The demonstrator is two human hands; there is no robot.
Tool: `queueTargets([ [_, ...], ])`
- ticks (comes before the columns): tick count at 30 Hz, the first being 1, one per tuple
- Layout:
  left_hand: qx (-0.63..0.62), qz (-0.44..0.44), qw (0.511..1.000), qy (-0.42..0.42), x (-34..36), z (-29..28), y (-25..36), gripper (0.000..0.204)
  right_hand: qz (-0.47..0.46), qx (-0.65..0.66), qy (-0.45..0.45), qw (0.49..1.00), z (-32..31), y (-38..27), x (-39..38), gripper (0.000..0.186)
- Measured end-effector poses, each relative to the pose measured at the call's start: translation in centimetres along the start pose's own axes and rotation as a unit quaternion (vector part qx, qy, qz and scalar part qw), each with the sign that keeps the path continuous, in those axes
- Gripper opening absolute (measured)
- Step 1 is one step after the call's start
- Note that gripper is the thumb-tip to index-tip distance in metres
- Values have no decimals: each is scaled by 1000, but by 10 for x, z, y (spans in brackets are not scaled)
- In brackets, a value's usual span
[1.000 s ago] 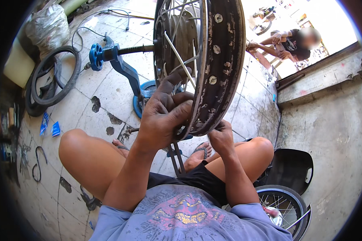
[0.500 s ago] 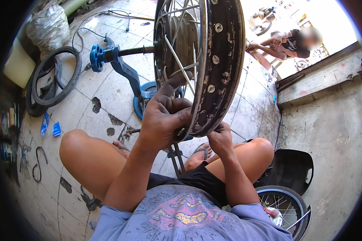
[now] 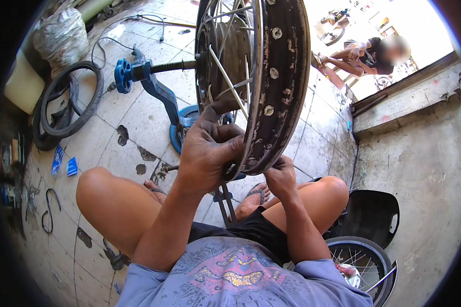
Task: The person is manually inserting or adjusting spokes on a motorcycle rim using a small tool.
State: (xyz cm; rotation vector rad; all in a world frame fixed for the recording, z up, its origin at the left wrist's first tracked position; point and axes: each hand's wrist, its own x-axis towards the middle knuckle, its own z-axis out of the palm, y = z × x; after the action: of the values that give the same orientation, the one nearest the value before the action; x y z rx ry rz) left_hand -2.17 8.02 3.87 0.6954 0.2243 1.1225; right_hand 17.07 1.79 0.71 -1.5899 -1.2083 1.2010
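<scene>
A spoked motorcycle wheel, its dark rim worn and flaking, stands upright in front of me on a blue truing stand. The stand's threaded axle runs into the hub. My left hand is closed at the rim's lower left edge, thumb against it. Its index finger reaches up among the silver spokes. At the rim's lower right side, my right hand has its fingers bent in a pinch. The rim partly covers those fingertips, so what they hold cannot be made out.
Black tyres lie on the tiled floor at left, near a plastic sack. Blue packets lie closer. Another spoked wheel and a black panel are at right by the wall. A person sits outside the doorway.
The rim has turned very slightly, its nipple holes sitting a little higher. Both my hands keep their places. The person outside has shifted their hands.
</scene>
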Motion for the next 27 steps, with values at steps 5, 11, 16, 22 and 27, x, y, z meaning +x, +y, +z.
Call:
queueTargets([
  [5,76,56,987,133,-25,21,-14,56,-281,-129,161,937,-21,-71,-2,16],
  [11,324,122,936,69,-46,1,-45,60,-445,-492,72,745,-16,-154,-15,18],
  [16,466,252,848,23,-39,16,-35,43,-178,51,-47,982,-28,-43,1,17],
  [22,366,197,896,155,-51,26,-32,28,-405,-393,62,823,-11,-125,-10,13],
  [27,418,236,874,80,-39,19,-38,29,-20,156,-62,986,-3,-30,-10,13],
])
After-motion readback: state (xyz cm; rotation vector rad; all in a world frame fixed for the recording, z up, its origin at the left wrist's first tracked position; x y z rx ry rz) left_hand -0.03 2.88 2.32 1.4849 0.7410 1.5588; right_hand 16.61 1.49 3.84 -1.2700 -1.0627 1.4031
